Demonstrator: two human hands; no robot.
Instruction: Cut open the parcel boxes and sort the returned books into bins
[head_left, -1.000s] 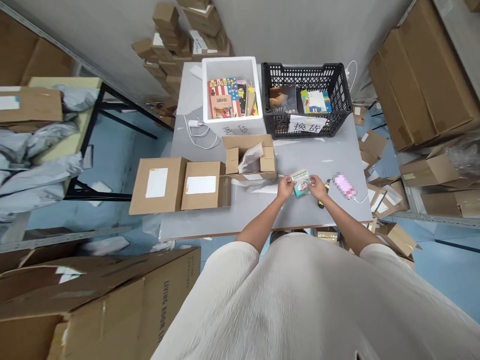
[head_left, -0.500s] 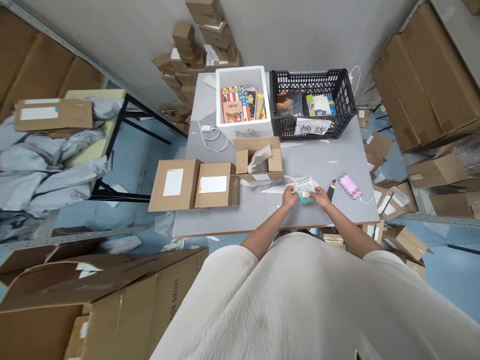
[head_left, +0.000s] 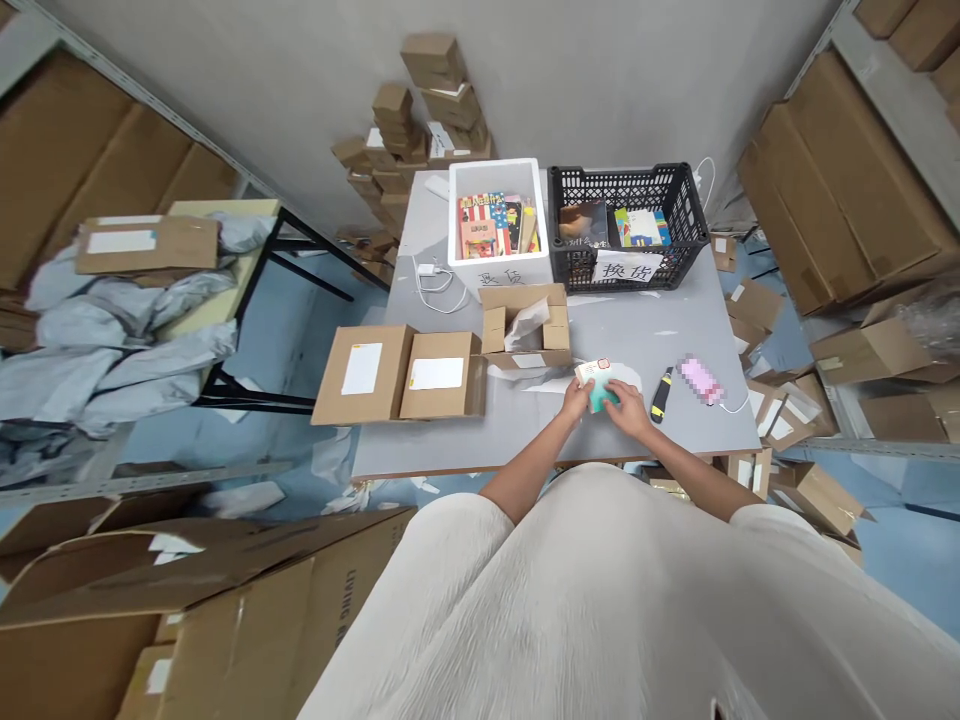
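Note:
A small book with a white and teal cover is held low over the near side of the table. My left hand grips its left edge, thumb on the face. From the right, my right hand lies over the book's lower right part, its fingers on the cover and hiding some of it. To the right of that hand lies a black and yellow utility knife. An opened cardboard box with crumpled paper inside stands beyond my left hand.
Two closed labelled cartons sit at the table's left. At the back stand a white foam box and a black crate, both containing books. A pixelated pink item with a cable lies right. Grey parcels cover a side table.
The book now shows a different face, with a small red square on white. My right hand has moved over its lower part. The camera view has shifted slightly.

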